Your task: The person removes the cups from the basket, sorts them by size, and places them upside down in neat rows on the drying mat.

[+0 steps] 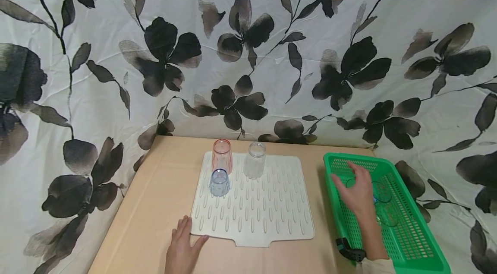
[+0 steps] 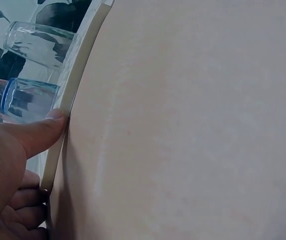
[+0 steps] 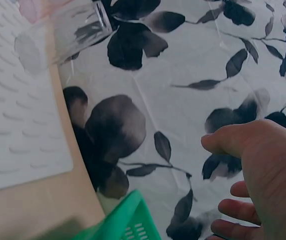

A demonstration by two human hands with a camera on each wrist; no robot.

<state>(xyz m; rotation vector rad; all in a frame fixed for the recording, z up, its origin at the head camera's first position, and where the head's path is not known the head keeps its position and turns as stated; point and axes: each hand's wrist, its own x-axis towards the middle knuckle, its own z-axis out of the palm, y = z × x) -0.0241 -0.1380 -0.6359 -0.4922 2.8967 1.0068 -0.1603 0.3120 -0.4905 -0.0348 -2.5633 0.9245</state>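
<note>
My left hand [image 1: 181, 246] rests at the near left corner of a white ridged drying mat [image 1: 272, 209]; in the left wrist view its thumb [image 2: 45, 132] touches the mat's edge. At the far left of the mat stand a red-tinted glass [image 1: 222, 157], a smaller blue-tinted glass [image 1: 219, 183] and a clear glass [image 1: 254, 162]. Over a green plastic basket [image 1: 421, 233] my right hand [image 1: 357, 190] is held with thumb and fingers apart and nothing between them. Inside the basket lie glasses, among them a greenish clear glass [image 1: 387, 213], partly hidden by the hand.
Mat and basket are on a light wood-coloured table [image 1: 143, 205]. The basket stands at the table's right side. A white cloth with dark flowers [image 1: 287, 71] hangs behind. A black band [image 1: 350, 250] is on the right wrist.
</note>
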